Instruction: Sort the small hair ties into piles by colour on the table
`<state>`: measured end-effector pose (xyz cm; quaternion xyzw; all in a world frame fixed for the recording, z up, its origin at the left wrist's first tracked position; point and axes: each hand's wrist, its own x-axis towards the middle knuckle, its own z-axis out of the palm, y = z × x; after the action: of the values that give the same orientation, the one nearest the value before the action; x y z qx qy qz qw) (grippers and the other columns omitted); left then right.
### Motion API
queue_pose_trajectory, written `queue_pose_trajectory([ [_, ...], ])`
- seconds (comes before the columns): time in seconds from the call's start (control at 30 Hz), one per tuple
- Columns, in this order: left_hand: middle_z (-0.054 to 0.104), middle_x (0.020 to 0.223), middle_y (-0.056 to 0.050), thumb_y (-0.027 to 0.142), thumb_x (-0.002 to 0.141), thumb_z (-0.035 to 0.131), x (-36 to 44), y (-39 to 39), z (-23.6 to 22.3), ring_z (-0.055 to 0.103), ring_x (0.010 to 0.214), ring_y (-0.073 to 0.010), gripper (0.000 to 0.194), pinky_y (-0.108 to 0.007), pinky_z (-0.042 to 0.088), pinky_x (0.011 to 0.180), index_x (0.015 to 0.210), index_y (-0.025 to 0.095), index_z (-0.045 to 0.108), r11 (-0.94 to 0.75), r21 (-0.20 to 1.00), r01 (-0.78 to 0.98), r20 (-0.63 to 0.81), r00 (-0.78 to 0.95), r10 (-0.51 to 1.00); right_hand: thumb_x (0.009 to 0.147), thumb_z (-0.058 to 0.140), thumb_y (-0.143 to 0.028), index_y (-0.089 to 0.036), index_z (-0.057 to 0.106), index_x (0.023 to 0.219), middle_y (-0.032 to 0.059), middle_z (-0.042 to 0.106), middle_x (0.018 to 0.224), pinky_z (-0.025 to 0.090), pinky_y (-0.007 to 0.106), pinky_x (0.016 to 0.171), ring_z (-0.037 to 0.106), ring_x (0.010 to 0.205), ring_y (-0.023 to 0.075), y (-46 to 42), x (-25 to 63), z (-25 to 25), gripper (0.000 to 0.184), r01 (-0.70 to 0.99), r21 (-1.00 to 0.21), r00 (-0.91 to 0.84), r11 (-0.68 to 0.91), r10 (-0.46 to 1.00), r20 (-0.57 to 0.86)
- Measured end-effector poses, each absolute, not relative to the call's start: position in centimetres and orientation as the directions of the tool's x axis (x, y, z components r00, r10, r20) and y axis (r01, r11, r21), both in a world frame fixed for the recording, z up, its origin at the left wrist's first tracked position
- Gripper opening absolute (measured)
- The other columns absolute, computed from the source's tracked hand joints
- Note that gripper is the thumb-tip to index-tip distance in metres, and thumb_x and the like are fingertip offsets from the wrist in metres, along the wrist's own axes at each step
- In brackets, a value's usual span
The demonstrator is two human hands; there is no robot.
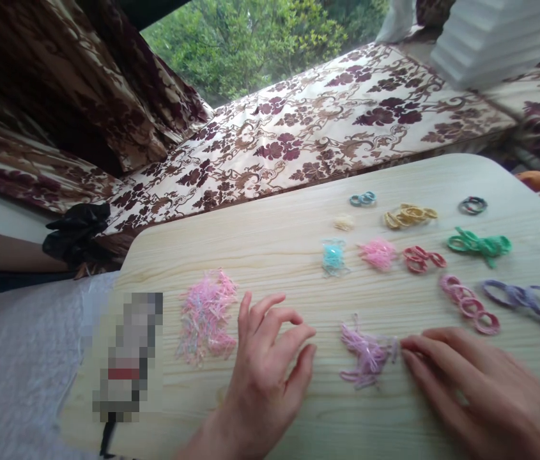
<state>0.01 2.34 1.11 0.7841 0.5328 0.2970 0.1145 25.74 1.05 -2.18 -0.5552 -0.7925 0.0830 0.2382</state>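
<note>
Head view: thin, shiny lilac strands [364,355] lie grouped by the right hand [480,390], its grip unclear; left hand [267,370] open, thin pink-and-blue strand pile [206,313] mixed

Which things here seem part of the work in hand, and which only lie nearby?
Likely in the job: left hand, right hand, lilac strands, mixed pile, turquoise pile, pink pile, perhaps colour-grouped loops.

Just lying about: black bundle, floral cloth, orange object.

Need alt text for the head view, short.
Right hand at the right edge of a purple pile of thin strands on a pale table; left hand, open, between it and a larger, mostly pink pile. Coloured loops lie beyond, towards the right.
</note>
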Motion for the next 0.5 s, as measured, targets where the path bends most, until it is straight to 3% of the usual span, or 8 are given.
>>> queue_pose_trajectory([
  [0.17,0.065,0.101,-0.006,0.003,0.090,0.056,-3.3,1.1,1.6,0.051,0.124,-0.0244,0.026,-0.055,0.037,0.111,0.107,0.023,0.063,-0.392,0.450,0.802,0.401,0.210,0.892,0.100,0.047,-0.037,-0.025,0.066,0.099,0.0011,0.070,0.094,0.049,0.028,0.070,0.068,0.078,0.0148,3.3,23.5,-0.5,0.023,0.826,-0.342,-0.353,0.449,0.883,0.309],
  [0.27,0.065,0.101,-0.005,0.004,0.090,0.055,-5.1,0.1,1.3,0.053,0.123,-0.0242,0.026,-0.056,0.034,0.113,0.106,0.023,0.063,-0.371,0.419,0.829,0.437,0.174,0.882,0.101,0.043,-0.035,-0.022,0.068,0.096,0.0034,0.071,0.091,0.049,0.030,0.067,0.068,0.074,0.0165,5.2,22.0,-0.1,0.029,0.862,-0.260,-0.341,0.436,0.877,0.339],
  [0.4,0.066,0.102,-0.004,0.005,0.090,0.056,-8.1,-1.3,0.0,0.056,0.120,-0.0228,0.026,-0.055,0.027,0.118,0.107,0.024,0.065,-0.325,0.375,0.868,0.481,0.118,0.869,0.100,0.039,-0.034,-0.024,0.065,0.072,0.0010,0.066,0.071,0.044,0.028,0.055,0.064,0.058,0.0142,6.1,21.0,0.8,0.039,0.856,-0.210,-0.393,0.473,0.859,0.329],
  [0.5,0.068,0.101,-0.002,0.008,0.089,0.059,-10.5,-2.2,-1.2,0.057,0.120,-0.0232,0.028,-0.051,0.030,0.117,0.109,0.026,0.066,-0.307,0.337,0.890,0.521,0.095,0.848,0.101,0.042,-0.039,-0.025,0.066,0.078,0.0008,0.068,0.077,0.047,0.027,0.056,0.067,0.062,0.0143,5.3,20.6,2.2,0.036,0.848,-0.200,-0.404,0.491,0.843,0.354],
])
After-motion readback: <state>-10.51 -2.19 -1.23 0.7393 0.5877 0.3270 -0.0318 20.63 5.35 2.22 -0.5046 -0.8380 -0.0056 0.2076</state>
